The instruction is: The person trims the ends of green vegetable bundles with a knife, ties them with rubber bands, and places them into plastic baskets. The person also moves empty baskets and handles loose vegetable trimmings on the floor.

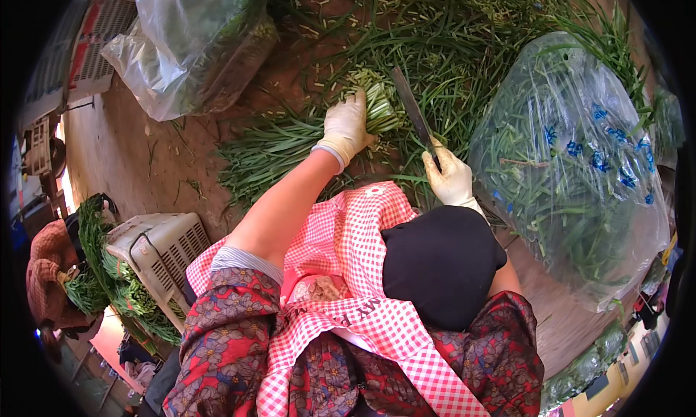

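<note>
My left hand (348, 124), in a pale glove, is closed around a thick bunch of long green leafy stems (383, 109), perhaps garlic chives. The pale stem ends point away from me to the right, and the green leaves (272, 148) trail left over the work surface. In my gloved right hand (450, 175) is a long knife (413, 109) with a dark blade, held by its handle. Its blade points away from me, just right of the stem ends and apart from them. Loose green leaves (435, 47) lie beneath and beyond both hands.
A clear plastic bag of greens (565, 172) fills the right side. Another bagged bundle (201, 47) stands at the far left. Left of me, a white plastic crate (163, 243) adjoins bundled greens (133, 292), close to a person in an orange-brown top (51, 275).
</note>
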Demonstrator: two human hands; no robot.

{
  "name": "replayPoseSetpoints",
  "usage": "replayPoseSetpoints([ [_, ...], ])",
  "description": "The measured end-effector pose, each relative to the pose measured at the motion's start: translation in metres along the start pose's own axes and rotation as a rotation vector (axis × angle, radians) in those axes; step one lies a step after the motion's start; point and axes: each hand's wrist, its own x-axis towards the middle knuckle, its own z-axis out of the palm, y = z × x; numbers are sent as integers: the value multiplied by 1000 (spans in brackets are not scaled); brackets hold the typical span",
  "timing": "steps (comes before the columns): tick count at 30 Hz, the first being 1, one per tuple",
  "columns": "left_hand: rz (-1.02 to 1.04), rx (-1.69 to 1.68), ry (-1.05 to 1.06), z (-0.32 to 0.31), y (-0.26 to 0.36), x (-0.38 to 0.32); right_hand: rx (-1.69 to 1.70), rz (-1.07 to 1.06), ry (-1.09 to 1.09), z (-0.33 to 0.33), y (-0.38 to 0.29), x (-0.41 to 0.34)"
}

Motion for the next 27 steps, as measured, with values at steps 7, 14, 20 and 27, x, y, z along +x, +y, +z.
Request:
replayPoseSetpoints([
  [7, -36, 14, 114, -18, 10, 18, -86, -158, 98, -9, -19, 9],
  [14, -86, 44, 17, -16, 7, 21, -149, -163, 29, 5, -23, 12],
  [20, -130, 76, -31, -24, 9, 21, -138, -172, 16, 2, -27, 11],
  [27, -157, 95, -28, -19, 16, 13, -278, -163, -70, 12, -16, -3],
])
